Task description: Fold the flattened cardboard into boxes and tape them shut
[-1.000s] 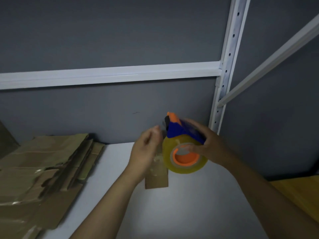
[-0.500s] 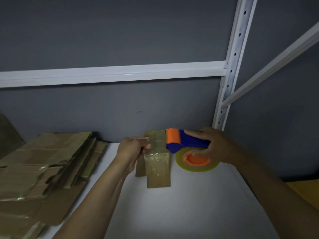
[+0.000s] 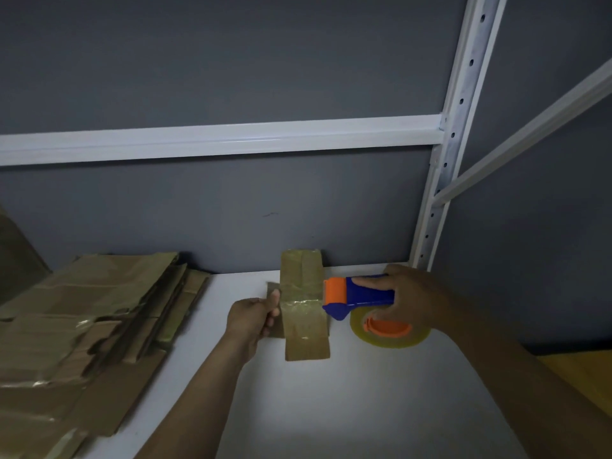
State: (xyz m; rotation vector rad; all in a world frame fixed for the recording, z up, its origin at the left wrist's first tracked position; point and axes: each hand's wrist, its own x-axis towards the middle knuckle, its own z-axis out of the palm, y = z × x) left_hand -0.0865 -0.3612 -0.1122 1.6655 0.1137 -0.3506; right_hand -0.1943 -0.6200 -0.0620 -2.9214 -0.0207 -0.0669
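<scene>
We are at the taping step: our left hand (image 3: 255,321) grips the left edge of the small cardboard box (image 3: 304,303), and our right hand (image 3: 410,293) is wrapped round the tape dispenser (image 3: 359,294), its orange head at the box's right edge. Next, we judge, the strip needs cutting and smoothing. The box's inside is hidden; flattened cardboard (image 3: 82,323) lies well left of the left hand
</scene>
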